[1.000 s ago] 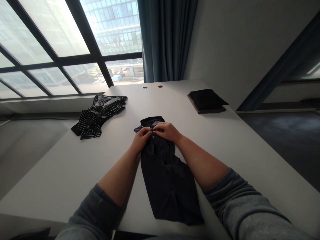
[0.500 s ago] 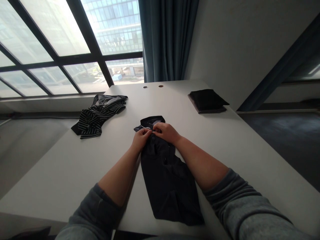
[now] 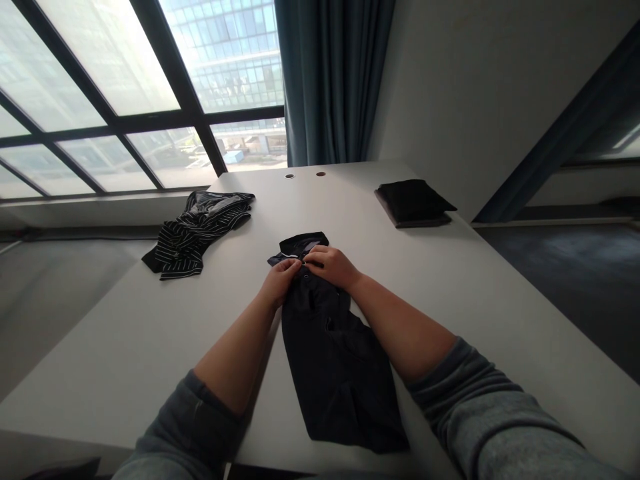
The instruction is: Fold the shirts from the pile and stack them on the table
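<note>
A dark navy garment (image 3: pixel 345 380) lies lengthwise on the white table (image 3: pixel 220 240) in front of me. Its far end has a collar-like black band, a thin white strip and small round fastenings that look like buttons. My left hand (image 3: pixel 283 277) pinches the cloth near that far end, from the left side. From the right, my right hand (image 3: pixel 333 265) grips the same spot, its fingers bent and pressed together. The fingertips of both hands almost meet over a small pale fastening, which they partly cover. The garment's lower part spreads flat toward me, with some creases.
A crumpled black garment with white stripes (image 3: pixel 185 240) lies at the table's left edge. Folded black cloths (image 3: pixel 415 203) are stacked at the back right. Beyond the table are a blue curtain (image 3: pixel 333 87) and large windows (image 3: pixel 235 60).
Both hands stay at the same place on the garment, with only tiny finger movement. The view has shifted very slightly; the garment and other cloths lie as before.
</note>
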{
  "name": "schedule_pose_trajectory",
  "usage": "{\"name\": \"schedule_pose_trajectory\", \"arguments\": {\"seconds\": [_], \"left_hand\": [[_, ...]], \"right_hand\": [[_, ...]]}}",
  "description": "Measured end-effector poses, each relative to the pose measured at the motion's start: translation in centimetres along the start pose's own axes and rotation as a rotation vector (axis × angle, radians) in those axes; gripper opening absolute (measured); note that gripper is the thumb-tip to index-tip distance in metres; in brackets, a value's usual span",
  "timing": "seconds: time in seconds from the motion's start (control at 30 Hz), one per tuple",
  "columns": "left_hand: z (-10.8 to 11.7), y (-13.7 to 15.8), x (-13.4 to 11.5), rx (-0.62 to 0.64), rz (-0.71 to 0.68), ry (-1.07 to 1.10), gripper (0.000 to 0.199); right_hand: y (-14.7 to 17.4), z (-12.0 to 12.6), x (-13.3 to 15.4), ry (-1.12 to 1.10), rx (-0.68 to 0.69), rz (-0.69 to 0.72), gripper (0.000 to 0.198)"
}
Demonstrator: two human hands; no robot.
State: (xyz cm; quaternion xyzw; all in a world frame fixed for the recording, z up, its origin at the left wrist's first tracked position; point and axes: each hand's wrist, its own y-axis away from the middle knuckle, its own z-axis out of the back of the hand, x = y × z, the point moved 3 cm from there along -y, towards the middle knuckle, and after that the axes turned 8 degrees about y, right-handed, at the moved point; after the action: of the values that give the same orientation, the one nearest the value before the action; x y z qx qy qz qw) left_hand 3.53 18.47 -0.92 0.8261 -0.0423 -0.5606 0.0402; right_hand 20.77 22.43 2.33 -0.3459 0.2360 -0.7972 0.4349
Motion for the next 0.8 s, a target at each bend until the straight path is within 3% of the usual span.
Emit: {"name": "schedule_pose_trajectory", "arguments": {"seconds": [0.23, 0.5, 0.67, 0.8], "left_hand": [[0.2, -0.2, 0.3, -0.019, 0.017, 0.039, 0.045], [0.8, -0.5, 0.4, -0.109, -0.101, -0.056, 0.041], [0.4, -0.2, 0.0, -0.063, -0.160, -0.141, 0.038], [0.0, 0.1, -0.4, -0.056, -0.203, -0.169, 0.044]], "right_hand": [[0.0, 0.1, 0.1, -0.003, 0.015, -0.026, 0.014], [-0.2, 0.3, 0.5, -0.035, 0.022, -0.048, 0.010], [0.4, 0.0, -0.5, -0.136, 0.030, -0.104, 0.009], [0.8, -0.5, -1.8, -0.167, 0.013, -0.133, 0.027]]}}
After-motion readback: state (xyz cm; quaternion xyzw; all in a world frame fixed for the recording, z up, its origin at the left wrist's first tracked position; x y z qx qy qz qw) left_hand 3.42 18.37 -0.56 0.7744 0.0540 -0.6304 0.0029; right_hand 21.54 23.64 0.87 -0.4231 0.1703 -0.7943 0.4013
